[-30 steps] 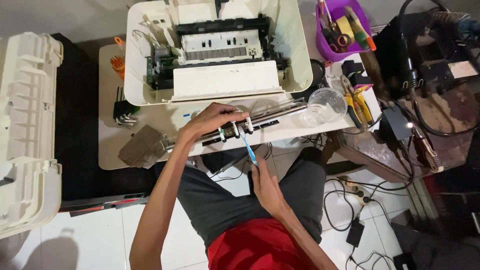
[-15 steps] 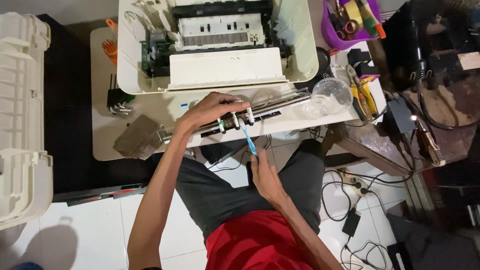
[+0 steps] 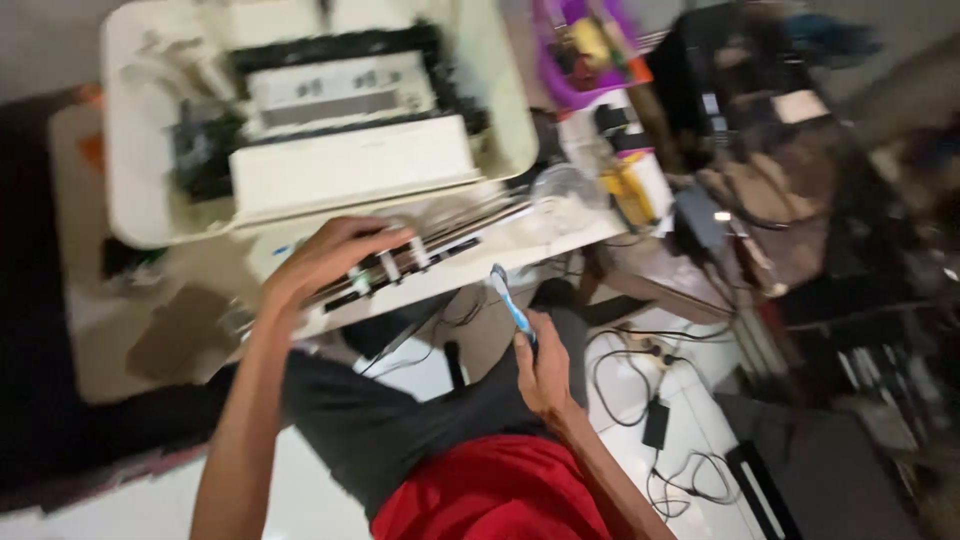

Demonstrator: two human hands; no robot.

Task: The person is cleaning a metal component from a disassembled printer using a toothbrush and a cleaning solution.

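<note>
My left hand [image 3: 325, 262] is clamping down on the long roller shaft assembly [image 3: 420, 258], fingers curled over its near end, pinning it against the table edge [image 3: 560, 240]. My right hand [image 3: 542, 372] is closed around the blue-and-white toothbrush [image 3: 508, 300], bristle end pointing up and away from me. A moment ago the brush tip was sitting on the rollers right by my left fingers; now it's pulled back toward my lap, clear of the shaft, with a gap between them. So I'm reading this as a pause between scrubbing strokes, not contact cleaning, and the shaft itself hasn't budged. Just beyond my left hand the opened white printer body [image 3: 320, 150] is sitting with its guts exposed. Right of the shaft's far end, a clear plastic cup [image 3: 562, 190], past that a purple basket [image 3: 580, 60] of tools. Below my right hand, cables [image 3: 640, 370] are trailing over the floor tiles. Frame is motion-blurred, so finer detail is unreadable.
</note>
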